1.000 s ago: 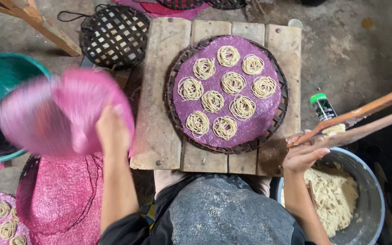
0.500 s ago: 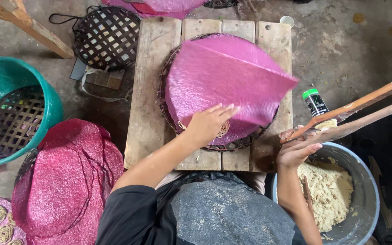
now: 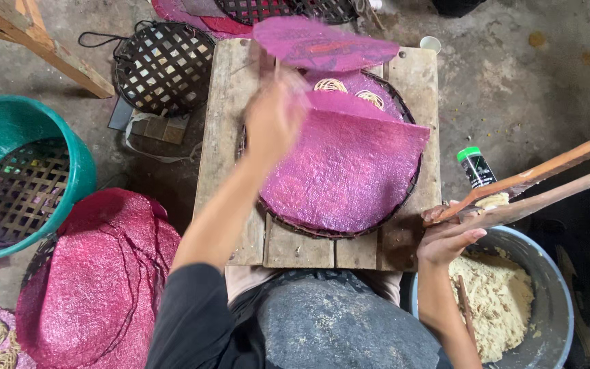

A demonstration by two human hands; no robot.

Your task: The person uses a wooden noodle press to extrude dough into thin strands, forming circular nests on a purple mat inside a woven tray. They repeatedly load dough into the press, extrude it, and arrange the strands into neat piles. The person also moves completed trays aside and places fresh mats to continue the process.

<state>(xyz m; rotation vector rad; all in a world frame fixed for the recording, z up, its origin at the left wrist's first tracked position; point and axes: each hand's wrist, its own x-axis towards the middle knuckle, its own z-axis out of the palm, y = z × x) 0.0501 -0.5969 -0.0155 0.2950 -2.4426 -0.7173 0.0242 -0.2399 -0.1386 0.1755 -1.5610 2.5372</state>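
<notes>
The left hand (image 3: pixel 273 116) pinches the far edge of a pink mesh sheet (image 3: pixel 349 164), fingers closed on it though blurred by motion. Half a second ago that sheet lay flat over the round woven tray (image 3: pixel 412 188) on the wooden board (image 3: pixel 223 137); now its far side is lifted and folded back, and 2 noodle coils (image 3: pixel 349 92) show again at the tray's far rim. So the cover is coming off or being reset, not settled. The right hand (image 3: pixel 448 239) grips a wooden press (image 3: pixel 534 181) over the grey bowl of dough (image 3: pixel 554 301), unchanged.
</notes>
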